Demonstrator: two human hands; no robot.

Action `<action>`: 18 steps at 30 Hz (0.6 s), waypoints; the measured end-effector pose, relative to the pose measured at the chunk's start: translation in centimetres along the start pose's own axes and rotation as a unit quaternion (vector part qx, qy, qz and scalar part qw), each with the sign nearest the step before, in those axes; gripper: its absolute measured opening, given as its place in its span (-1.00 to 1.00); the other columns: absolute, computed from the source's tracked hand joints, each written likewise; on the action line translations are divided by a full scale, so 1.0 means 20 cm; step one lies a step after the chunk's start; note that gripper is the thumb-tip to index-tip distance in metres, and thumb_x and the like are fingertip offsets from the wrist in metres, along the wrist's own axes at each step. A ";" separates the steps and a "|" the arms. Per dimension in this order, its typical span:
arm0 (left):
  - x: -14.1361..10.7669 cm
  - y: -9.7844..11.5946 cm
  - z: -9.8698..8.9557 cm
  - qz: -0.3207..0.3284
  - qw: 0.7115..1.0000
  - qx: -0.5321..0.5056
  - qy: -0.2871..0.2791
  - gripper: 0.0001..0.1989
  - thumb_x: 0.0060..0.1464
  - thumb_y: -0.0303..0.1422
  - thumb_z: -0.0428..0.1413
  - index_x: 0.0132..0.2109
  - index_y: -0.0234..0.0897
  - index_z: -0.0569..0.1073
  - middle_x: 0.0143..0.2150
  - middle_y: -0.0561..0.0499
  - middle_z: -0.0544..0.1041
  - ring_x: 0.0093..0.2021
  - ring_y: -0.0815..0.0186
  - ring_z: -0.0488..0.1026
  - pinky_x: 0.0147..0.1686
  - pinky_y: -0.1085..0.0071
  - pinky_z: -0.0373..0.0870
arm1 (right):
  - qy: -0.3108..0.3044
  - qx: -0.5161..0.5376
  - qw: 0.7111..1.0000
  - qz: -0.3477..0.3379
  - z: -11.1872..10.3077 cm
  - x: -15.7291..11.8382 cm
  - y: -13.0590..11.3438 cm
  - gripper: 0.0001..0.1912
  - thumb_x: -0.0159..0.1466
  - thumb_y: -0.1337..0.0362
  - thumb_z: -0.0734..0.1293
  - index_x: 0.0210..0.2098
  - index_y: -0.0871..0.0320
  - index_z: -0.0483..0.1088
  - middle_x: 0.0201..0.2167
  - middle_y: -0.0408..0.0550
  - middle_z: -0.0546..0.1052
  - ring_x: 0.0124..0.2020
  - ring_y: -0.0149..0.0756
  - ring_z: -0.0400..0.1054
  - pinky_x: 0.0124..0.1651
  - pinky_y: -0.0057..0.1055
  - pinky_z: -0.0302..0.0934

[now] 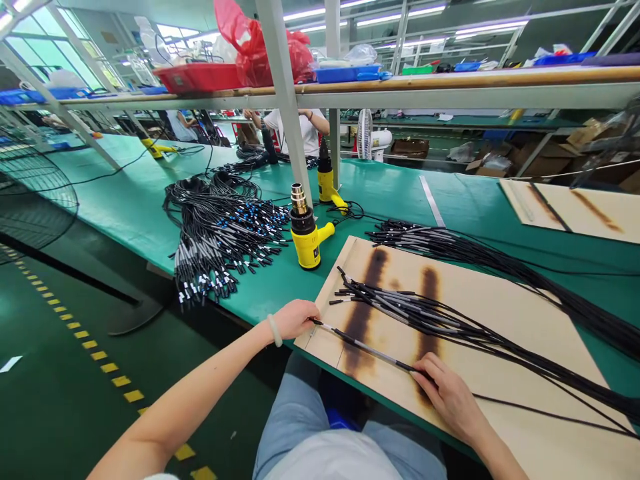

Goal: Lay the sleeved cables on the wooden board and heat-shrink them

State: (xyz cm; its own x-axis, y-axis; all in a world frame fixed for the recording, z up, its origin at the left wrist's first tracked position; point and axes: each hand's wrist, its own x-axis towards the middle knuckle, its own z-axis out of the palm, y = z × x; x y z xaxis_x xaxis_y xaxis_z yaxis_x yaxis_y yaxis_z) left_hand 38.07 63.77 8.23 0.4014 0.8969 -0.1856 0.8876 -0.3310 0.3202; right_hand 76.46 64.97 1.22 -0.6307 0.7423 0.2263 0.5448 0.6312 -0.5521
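Black cable bundle with blue-and-white tips lies loose on the green table; red plastic tray sits on the wooden shelf above; yellow heat gun stands upright right of the bundle; left hand has its grip closed on the end of a thin black cable with grey sleeve; its long axis runs left to right, slightly downward, across the scorched pale wooden board; right hand grips it too, against the board; more black cables fan rightward.
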 end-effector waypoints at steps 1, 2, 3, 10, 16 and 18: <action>-0.01 -0.01 0.01 -0.010 1.000 -0.008 0.002 -0.79 0.03 -0.57 0.04 -0.22 -0.27 0.50 -0.25 0.01 0.55 -0.20 0.29 0.47 -0.20 0.44 0.31 | -0.001 -0.002 1.000 -0.005 0.00 0.01 -0.01 -0.73 0.40 0.15 0.09 -0.28 0.09 0.34 -0.37 -0.07 0.41 -0.40 -0.33 0.41 -0.36 -0.42 0.34; -0.01 -0.01 0.01 -0.017 1.000 -0.015 0.003 -0.79 0.02 -0.57 0.05 -0.22 -0.28 0.50 -0.26 0.01 0.56 -0.21 0.29 0.47 -0.20 0.45 0.32 | -0.002 -0.005 1.000 -0.011 0.01 0.01 -0.01 -0.73 0.40 0.15 0.09 -0.28 0.09 0.34 -0.37 -0.07 0.41 -0.40 -0.33 0.41 -0.37 -0.43 0.34; -0.02 -0.02 0.01 -0.022 1.000 -0.020 0.004 -0.79 0.02 -0.58 0.05 -0.23 -0.29 0.50 -0.26 0.01 0.55 -0.23 0.30 0.47 -0.21 0.46 0.32 | -0.002 -0.008 1.000 -0.015 0.01 0.02 -0.01 -0.72 0.40 0.15 0.08 -0.28 0.09 0.35 -0.38 -0.07 0.41 -0.41 -0.33 0.41 -0.37 -0.43 0.34; -0.01 -0.06 0.00 -0.031 0.999 -0.019 0.004 -0.78 0.02 -0.57 0.05 -0.23 -0.27 0.54 -0.30 0.01 0.52 -0.24 0.32 0.46 -0.22 0.49 0.33 | -0.002 -0.027 0.999 -0.030 0.03 0.03 -0.02 -0.74 0.41 0.16 0.08 -0.26 0.08 0.34 -0.38 -0.09 0.41 -0.39 -0.34 0.42 -0.36 -0.44 0.35; -0.01 -0.05 0.01 -0.035 0.999 -0.011 -0.010 -0.77 0.07 -0.56 0.04 -0.22 -0.26 0.55 -0.26 -0.01 0.50 -0.23 0.31 0.46 -0.23 0.49 0.33 | -0.017 -0.044 0.998 -0.028 0.03 0.02 -0.01 -0.74 0.40 0.17 0.08 -0.26 0.08 0.35 -0.36 -0.09 0.42 -0.38 -0.34 0.43 -0.37 -0.46 0.35; -0.01 -0.03 0.02 -0.036 0.999 -0.011 -0.007 -0.78 0.09 -0.56 0.02 -0.23 -0.27 0.54 -0.22 -0.03 0.49 -0.19 0.31 0.45 -0.19 0.49 0.33 | -0.013 -0.051 0.998 -0.030 0.03 0.01 0.00 -0.73 0.41 0.16 0.08 -0.26 0.08 0.35 -0.36 -0.09 0.42 -0.39 -0.35 0.42 -0.38 -0.46 0.34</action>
State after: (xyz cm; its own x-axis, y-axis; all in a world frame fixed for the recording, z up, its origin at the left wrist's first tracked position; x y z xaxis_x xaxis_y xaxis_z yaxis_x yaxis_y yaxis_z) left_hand 37.48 63.62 7.63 0.3389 0.9144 -0.2213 0.9093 -0.2580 0.3264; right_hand 75.93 65.01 0.71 -0.6779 0.6968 0.2344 0.5578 0.6951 -0.4535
